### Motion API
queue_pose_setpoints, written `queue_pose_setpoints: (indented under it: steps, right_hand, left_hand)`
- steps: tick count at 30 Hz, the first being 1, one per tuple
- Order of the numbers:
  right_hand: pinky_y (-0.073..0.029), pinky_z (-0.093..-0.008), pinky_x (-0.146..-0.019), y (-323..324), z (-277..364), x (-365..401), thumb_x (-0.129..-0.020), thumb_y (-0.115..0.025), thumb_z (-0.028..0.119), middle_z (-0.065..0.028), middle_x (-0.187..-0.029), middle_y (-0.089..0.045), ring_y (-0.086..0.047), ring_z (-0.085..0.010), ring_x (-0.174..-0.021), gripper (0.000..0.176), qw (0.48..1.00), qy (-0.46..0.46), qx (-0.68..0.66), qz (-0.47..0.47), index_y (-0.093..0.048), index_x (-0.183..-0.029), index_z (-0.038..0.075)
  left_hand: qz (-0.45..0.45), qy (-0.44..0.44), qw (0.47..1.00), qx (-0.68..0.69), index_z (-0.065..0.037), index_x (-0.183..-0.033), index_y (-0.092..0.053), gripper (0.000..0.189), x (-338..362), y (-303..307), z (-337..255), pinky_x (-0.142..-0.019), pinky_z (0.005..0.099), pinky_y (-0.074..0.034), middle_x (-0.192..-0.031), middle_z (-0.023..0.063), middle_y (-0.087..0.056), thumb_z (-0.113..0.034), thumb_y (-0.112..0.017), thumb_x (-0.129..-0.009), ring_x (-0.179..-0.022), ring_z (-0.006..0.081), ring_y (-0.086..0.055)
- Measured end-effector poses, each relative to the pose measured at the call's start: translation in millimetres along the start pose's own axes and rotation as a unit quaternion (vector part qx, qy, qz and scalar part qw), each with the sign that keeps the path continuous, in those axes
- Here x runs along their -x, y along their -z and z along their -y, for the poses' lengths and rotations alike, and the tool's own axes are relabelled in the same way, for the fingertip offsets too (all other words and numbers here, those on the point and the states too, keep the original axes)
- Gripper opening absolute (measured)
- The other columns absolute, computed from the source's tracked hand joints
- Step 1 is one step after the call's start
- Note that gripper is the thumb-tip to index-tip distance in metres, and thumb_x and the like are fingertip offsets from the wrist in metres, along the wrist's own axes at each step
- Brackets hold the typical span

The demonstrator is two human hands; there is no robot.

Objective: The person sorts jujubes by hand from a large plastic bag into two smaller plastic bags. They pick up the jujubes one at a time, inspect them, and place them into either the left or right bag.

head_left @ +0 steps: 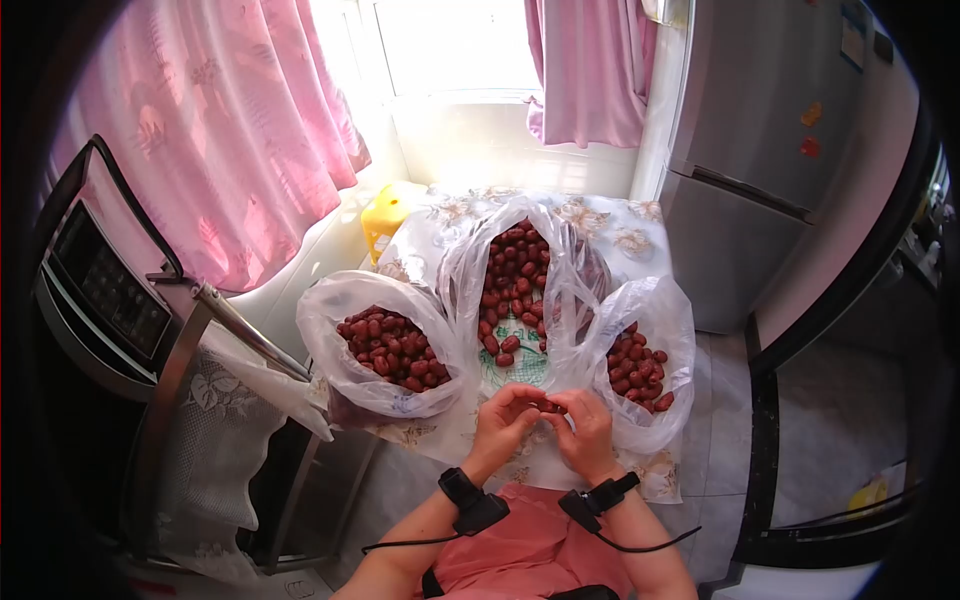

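One red date (547,406) sits pinched between the left hand (503,422) and right hand (584,428), in front of the middle bag (465,265). It is probably light, firm and thin-skinned, best held by its ends.

The scene is viewed by one head-worn camera, held above the near side of the table (634,238) and pointed forward and down. The table is seen from close by, the window (455,48) being framed beyond it.
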State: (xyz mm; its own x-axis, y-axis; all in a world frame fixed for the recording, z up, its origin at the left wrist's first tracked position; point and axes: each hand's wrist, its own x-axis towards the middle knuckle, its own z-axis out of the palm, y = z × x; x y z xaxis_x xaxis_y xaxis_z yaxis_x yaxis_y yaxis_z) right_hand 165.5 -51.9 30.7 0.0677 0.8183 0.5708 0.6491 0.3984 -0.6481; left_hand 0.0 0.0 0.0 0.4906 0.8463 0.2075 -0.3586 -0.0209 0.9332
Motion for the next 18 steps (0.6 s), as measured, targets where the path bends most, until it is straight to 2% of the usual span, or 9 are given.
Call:
queue_pose_setpoints:
  steps: [2,5,9,11,12,15,17,18]
  right_hand:
    - [-0.052,-0.0426,-0.075,0,0,-2,-0.087,-0.076,0.014,-0.0112,-0.098,-0.068,-0.066,-0.0327,-0.087,0.023,0.999,0.038,0.013,-0.021,-0.068,-0.108,0.008]
    - [-0.052,-0.0423,-0.075,-4,2,-6,-0.087,-0.077,0.015,-0.0108,-0.098,-0.068,-0.066,-0.0326,-0.086,0.022,0.998,0.046,0.007,-0.032,-0.068,-0.107,0.007]
    - [-0.052,-0.0415,-0.075,-5,1,-5,-0.090,-0.075,0.016,-0.0112,-0.099,-0.068,-0.066,-0.0311,-0.084,0.025,0.998,0.046,0.003,-0.036,-0.067,-0.111,0.006]
    - [-0.053,-0.0407,-0.073,-4,6,-4,-0.094,-0.072,0.019,-0.0122,-0.102,-0.067,-0.065,-0.0295,-0.083,0.027,0.998,-0.005,-0.049,-0.046,-0.066,-0.117,0.005]
    - [-0.053,-0.0407,-0.073,-4,4,-4,-0.094,-0.072,0.019,-0.0122,-0.102,-0.067,-0.065,-0.0295,-0.083,0.027,0.998,-0.005,-0.049,-0.046,-0.066,-0.117,0.005]
    - [-0.053,-0.0402,-0.073,-3,1,-3,-0.097,-0.069,0.021,-0.0130,-0.105,-0.066,-0.065,-0.0284,-0.081,0.030,0.998,-0.006,-0.029,-0.048,-0.064,-0.121,0.004]
    - [-0.053,-0.0407,-0.074,-1,3,-4,-0.099,-0.067,0.022,-0.0137,-0.104,-0.067,-0.066,-0.0300,-0.084,0.027,0.999,-0.005,-0.027,-0.043,-0.064,-0.119,0.003]
    - [-0.053,-0.0407,-0.074,-1,2,-4,-0.099,-0.067,0.022,-0.0137,-0.104,-0.067,-0.066,-0.0300,-0.084,0.027,0.999,-0.005,-0.027,-0.043,-0.064,-0.119,0.003]
  left_hand:
    - [-0.023,0.001,0.999,-0.033,0.001,-0.132,-0.058,0.035,0,-4,-2,-0.100,0.0313,-0.052,-0.119,0.0075,-0.069,0.008,-0.055,-0.098,-0.113,0.0169,-0.067]
    - [-0.020,0.022,0.997,-0.075,0.001,-0.131,-0.060,0.036,-1,-1,-7,-0.099,0.0308,-0.053,-0.119,0.0066,-0.068,0.010,-0.055,-0.097,-0.111,0.0158,-0.067]
    - [-0.043,0.029,0.998,-0.029,0.002,-0.128,-0.062,0.033,-4,-11,-14,-0.097,0.0304,-0.053,-0.115,0.0065,-0.066,0.009,-0.055,-0.096,-0.110,0.0170,-0.067]
    - [-0.035,-0.051,0.992,-0.112,0.003,-0.124,-0.065,0.029,-6,-13,-13,-0.095,0.0302,-0.053,-0.110,0.0072,-0.064,0.008,-0.054,-0.097,-0.108,0.0186,-0.068]
    - [-0.035,-0.051,0.992,-0.112,0.003,-0.124,-0.065,0.029,-6,-13,-14,-0.095,0.0302,-0.053,-0.110,0.0072,-0.064,0.008,-0.054,-0.097,-0.108,0.0186,-0.068]
    - [-0.029,-0.063,0.983,-0.171,0.003,-0.121,-0.066,0.024,-6,-10,-14,-0.093,0.0303,-0.053,-0.105,0.0076,-0.062,0.003,-0.055,-0.100,-0.104,0.0205,-0.068]
    - [-0.001,-0.025,0.982,-0.187,0.002,-0.127,-0.062,0.028,-4,-4,-9,-0.097,0.0309,-0.052,-0.115,0.0066,-0.061,-0.018,-0.054,-0.109,-0.113,0.0161,-0.063]
    - [-0.001,-0.024,0.982,-0.187,0.002,-0.127,-0.062,0.028,-3,-4,-8,-0.097,0.0309,-0.052,-0.115,0.0066,-0.061,-0.018,-0.054,-0.109,-0.113,0.0161,-0.063]
